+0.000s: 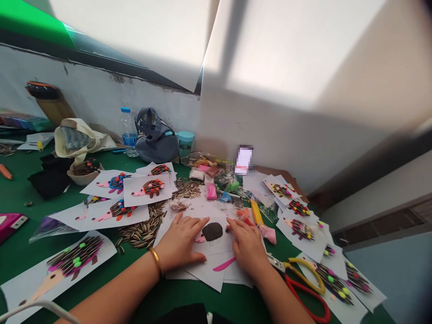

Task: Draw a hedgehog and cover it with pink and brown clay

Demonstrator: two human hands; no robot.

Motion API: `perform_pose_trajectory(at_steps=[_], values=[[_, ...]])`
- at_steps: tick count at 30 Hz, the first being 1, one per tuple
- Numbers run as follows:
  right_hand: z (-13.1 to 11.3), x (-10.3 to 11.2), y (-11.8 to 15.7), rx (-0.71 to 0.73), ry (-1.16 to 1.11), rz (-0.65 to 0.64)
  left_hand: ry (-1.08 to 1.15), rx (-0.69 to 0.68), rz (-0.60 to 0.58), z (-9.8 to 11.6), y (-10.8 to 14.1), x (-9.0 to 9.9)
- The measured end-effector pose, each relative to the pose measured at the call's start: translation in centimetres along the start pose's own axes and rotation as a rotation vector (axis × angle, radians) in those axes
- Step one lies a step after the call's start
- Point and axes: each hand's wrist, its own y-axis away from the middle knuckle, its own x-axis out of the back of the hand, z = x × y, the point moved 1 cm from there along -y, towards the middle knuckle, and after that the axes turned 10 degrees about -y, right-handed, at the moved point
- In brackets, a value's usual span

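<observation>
On a white sheet of paper [211,265] lies a hedgehog picture with a flat dark clay body [212,231], a pink clay head [200,238] and drawn legs below. My left hand [182,236] rests on the sheet at the picture's left, fingers spread and holding nothing. At the right, my right hand [248,243] lies with fingers stretched over the paper; a small dark bit shows by its fingertips. Between the hands, nearer me, is a pink pointed strip [223,264], partly beside my right hand. Large scissors [305,279] with yellow and red handles lie right of my right wrist.
Sunflower seeds [143,227] are heaped at the left. Finished hedgehog pictures [146,186] lie on both sides. Bagged clay [211,191], a yellow cutter [257,212] and a phone [243,159] are farther back. A bag [157,146] and water bottle [128,132] stand by the wall.
</observation>
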Motion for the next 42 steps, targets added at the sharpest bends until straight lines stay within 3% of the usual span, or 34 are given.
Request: perform_pose_trajectory(at_steps=[8, 13, 25, 36, 42], values=[[-0.1, -0.3, -0.1, -0.022, -0.022, -0.013, 0.005, 0.240, 0.205, -2.5, -0.7, -0.4], [-0.1, -0.3, -0.2, -0.004, -0.033, -0.037, 0.064, 0.278, 0.146, -3.1, -1.0, -0.4], [-0.7, -0.2, 0.0, 0.023, -0.060, -0.049, 0.273, 0.287, -0.012, -1.4, -1.2, 0.1], [-0.6, 0.0, 0.0, 0.061, -0.071, 0.046, 0.250, 0.210, -0.070, -0.8, -0.7, 0.2], [-0.5, -0.3, 0.1, 0.044, 0.033, 0.135, 0.208, 0.201, -0.063, -0.5, -0.7, -0.1]])
